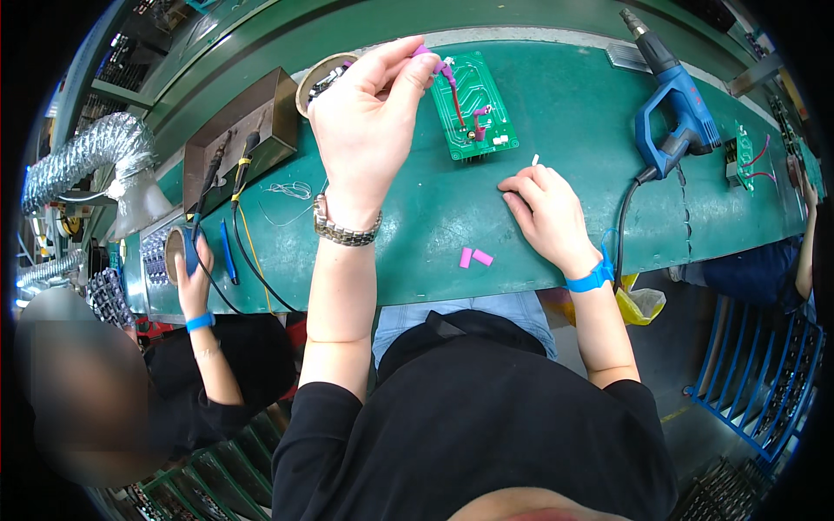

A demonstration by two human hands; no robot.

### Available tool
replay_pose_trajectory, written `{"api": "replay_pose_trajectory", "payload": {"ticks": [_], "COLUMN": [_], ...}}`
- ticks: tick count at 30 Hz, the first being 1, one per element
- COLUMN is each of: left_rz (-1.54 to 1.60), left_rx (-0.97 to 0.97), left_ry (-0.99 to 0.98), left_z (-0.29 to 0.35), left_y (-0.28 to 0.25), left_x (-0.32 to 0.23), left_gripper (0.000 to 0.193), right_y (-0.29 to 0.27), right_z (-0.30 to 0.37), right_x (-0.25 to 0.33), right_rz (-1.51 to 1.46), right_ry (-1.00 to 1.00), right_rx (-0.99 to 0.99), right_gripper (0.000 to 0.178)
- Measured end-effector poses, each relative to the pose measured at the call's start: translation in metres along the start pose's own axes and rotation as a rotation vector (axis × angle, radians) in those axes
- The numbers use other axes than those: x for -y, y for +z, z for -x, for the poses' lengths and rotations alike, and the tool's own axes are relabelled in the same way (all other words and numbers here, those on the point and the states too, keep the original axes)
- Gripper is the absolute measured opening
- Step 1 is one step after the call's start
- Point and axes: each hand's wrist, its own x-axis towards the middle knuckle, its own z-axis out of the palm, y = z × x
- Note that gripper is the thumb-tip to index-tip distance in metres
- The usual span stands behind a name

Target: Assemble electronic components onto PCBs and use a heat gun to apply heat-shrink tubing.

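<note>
The left hand (369,117), at upper middle, has thumb and forefinger closed in a pinch on a purple sleeve (423,50) by the end of a red wire (459,106). The fingers of the right hand (549,213), right of centre, are loosely curled over the desk (417,221), their tips beside a small white piece (535,160); I cannot tell whether they grip it.

The wire rises from a green circuit board (476,91) lying at upper middle. The board is probably light and stiff with fragile parts, best held by its edges. The sleeve looks light and soft, suiting a gentle fingertip pinch; tugging could strain the wire's joint.

Two loose purple tubes (466,258) lie at lower centre, and a blue heat gun (669,108) at upper right.
</note>
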Motion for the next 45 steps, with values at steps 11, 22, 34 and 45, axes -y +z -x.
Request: {"api": "replay_pose_trajectory", "payload": {"ticks": [11,22,34,45], "left_rz": [-0.073,-0.141,-0.226,-0.243], "left_rx": [0.105,0.178,0.036,-0.063], "left_ry": [0.189,0.187,0.493,0.498], "left_z": [-0.001,0.011,0.012,0.03], "left_y": [0.0,0.005,0.017,0.026], "left_x": [0.01,0.03,0.037,0.071], "left_gripper": [0.022,0.019,0.015,0.012], "right_y": [0.002,0.0,-0.002,0.003], "right_z": [0.002,-0.001,-0.001,-0.006], "right_x": [0.0,0.002,0.011,0.015], "right_rz": [-0.011,0.009,0.001,0.021], "right_ry": [0.004,0.031,0.096,0.078], "right_rx": [0.002,0.025,0.044,0.061], "right_gripper": [0.013,0.012,0.01,0.012]}}
